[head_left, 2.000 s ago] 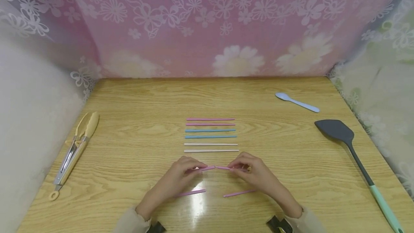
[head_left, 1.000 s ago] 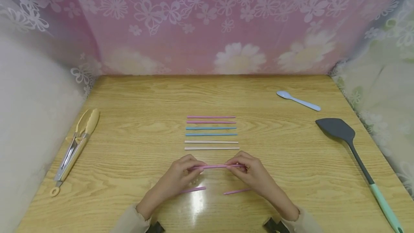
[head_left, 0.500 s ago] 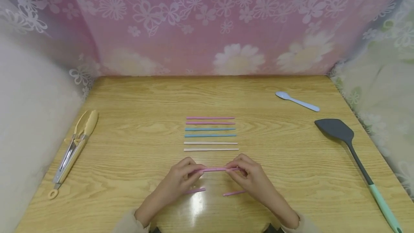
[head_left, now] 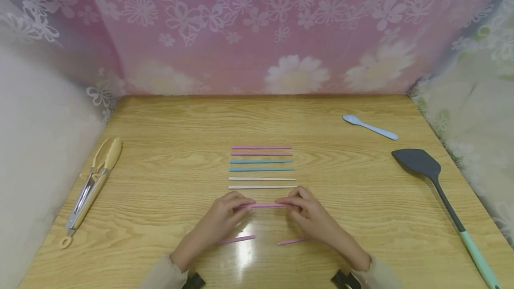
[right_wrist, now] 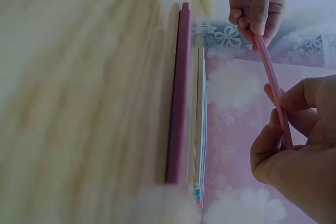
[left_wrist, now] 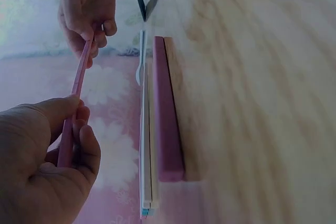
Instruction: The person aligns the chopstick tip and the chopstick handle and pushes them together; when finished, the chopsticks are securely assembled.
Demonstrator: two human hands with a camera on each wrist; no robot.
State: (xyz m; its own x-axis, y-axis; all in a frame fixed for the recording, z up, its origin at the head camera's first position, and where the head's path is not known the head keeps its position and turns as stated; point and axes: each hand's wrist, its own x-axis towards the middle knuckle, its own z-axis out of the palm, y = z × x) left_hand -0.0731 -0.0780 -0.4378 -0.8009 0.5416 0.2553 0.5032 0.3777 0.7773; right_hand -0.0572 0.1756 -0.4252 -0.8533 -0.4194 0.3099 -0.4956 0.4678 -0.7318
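Observation:
Just above the near part of the table, a pink chopstick (head_left: 266, 205) is held level between both hands. My left hand (head_left: 225, 213) pinches its left end between thumb and fingers, which also shows in the left wrist view. My right hand (head_left: 312, 214) grips the other end; in the right wrist view thumb and fingers close around the chopstick (right_wrist: 273, 77). Lower down lie two shorter pink chopstick pieces, one (head_left: 240, 238) partly behind the left wrist, the other (head_left: 291, 241) partly behind the right.
Beyond the hands, parallel chopsticks lie in a row: two pink (head_left: 262, 147), two blue (head_left: 262, 162), two white (head_left: 262, 187). Tongs (head_left: 94, 186) lie at the left. A light blue spoon (head_left: 371, 127) and a dark spatula (head_left: 417, 162) with a mint handle lie at the right.
Two seconds ago two pink pieces met end to end at a slight bend; now they form one straight chopstick. My right fingers have shifted slightly left along it.

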